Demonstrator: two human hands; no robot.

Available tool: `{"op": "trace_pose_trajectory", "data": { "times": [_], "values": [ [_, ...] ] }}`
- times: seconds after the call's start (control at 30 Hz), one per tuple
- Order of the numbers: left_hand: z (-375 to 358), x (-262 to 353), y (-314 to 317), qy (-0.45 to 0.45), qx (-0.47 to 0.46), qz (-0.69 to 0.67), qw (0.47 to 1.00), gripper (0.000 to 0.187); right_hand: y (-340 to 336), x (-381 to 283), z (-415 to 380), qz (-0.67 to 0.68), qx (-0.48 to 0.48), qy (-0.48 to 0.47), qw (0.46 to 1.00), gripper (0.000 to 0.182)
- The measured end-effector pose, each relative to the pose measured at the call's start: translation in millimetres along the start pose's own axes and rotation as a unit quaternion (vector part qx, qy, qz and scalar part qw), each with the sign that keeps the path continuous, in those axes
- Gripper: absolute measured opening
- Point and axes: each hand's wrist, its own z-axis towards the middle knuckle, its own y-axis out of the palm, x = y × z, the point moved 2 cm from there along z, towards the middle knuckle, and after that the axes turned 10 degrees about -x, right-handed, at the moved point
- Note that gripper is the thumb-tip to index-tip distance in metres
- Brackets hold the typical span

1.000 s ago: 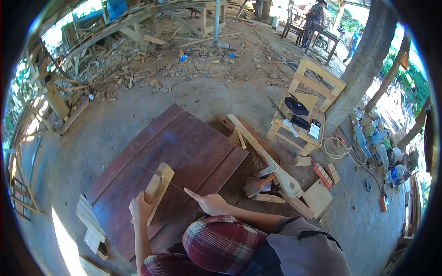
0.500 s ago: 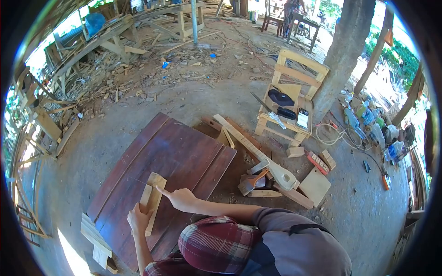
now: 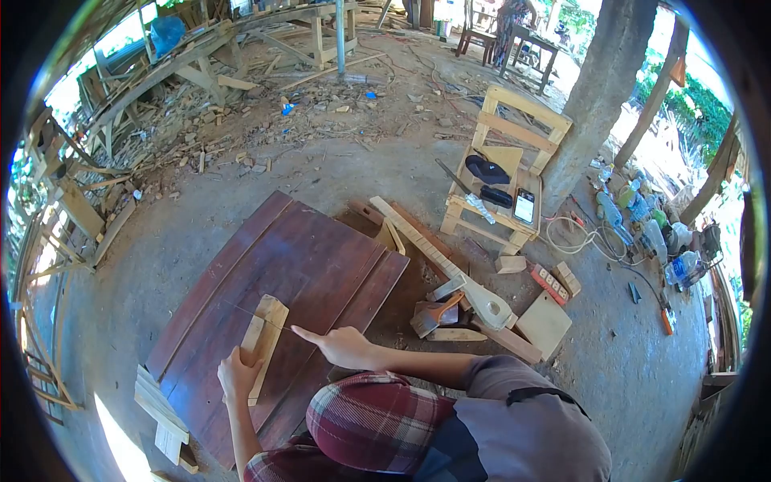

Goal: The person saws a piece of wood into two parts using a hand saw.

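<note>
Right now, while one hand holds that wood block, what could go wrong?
The thin line across the wood block might poke the right hand if it's sharp wire. The block could slip from the left hand and scratch the dark red panel. A bump to the chair might knock the phone off.

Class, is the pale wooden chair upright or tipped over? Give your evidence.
Upright: the pale wooden chair stands on its legs, backrest raised, with a phone and dark cap resting on its seat.
</note>
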Motion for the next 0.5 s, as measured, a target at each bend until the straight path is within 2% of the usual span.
{"op": "trace_pose_trajectory", "data": {
  "times": [0.13,0.23,0.5],
  "values": [
    [0,-3,1,0.006,0.005,0.006,1.000,0.041,7,-14,46,-0.004,0.023,0.010,1.000,0.077],
    [-1,3,-1,-0.031,0.017,0.012,0.999,0.041,13,-15,61,0.002,0.029,0.020,0.999,0.077],
    [-1,4,1,-0.033,0.027,-0.019,0.999,0.041,33,12,20,0.022,0.068,-0.003,0.997,0.072]
  ]
}}
